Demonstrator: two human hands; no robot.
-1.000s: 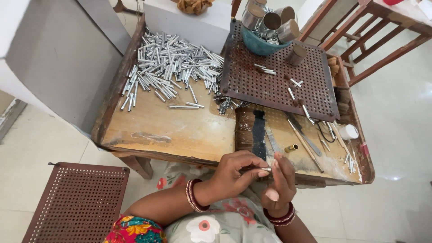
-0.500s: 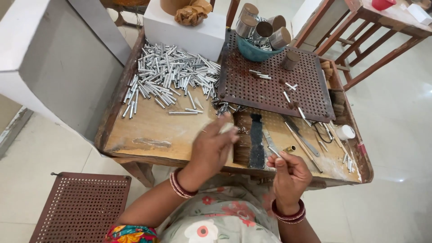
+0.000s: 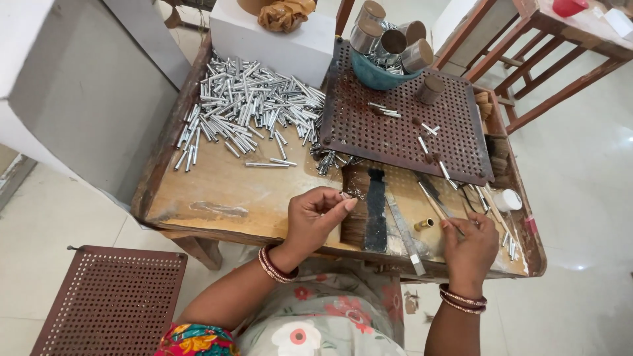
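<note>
Hands at work over the tabletop.
Left hand pinches a small metal piece; right hand grips a thin tool.

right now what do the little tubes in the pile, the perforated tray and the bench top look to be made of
Tubes in the pile: metal, probably; bright silvery shine with light glints.
Perforated tray: likely metal sheet, dull rusty brown with regular punched holes.
Bench top: wood, worn and unvarnished; visible grain, scuffs and pale stains.
</note>
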